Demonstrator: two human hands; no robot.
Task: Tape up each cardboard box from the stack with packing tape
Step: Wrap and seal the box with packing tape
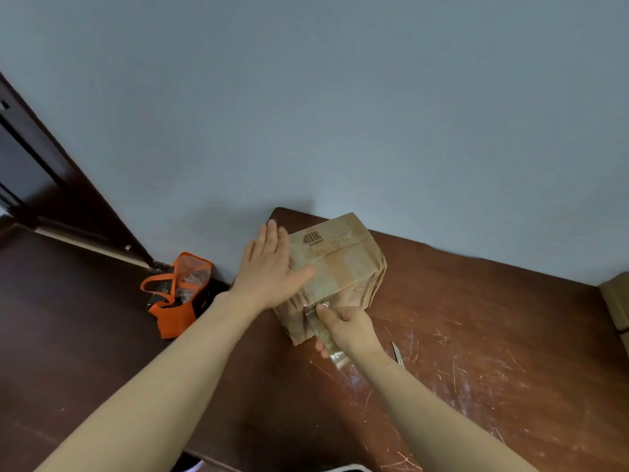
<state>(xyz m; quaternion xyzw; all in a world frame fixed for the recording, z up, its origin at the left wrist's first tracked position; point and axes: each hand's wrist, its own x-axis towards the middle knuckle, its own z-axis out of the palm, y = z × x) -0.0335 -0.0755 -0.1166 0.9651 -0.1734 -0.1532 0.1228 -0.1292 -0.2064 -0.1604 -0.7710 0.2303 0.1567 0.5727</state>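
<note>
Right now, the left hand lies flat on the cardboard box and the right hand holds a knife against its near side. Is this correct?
The head view shows the left hand flat on the cardboard box, but the right hand holds clear packing tape against its near side, not a knife.

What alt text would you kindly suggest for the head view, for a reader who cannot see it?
A left hand lies flat on a cardboard box on a scratched brown table, while the right hand grips clear packing tape at its near side.
</note>
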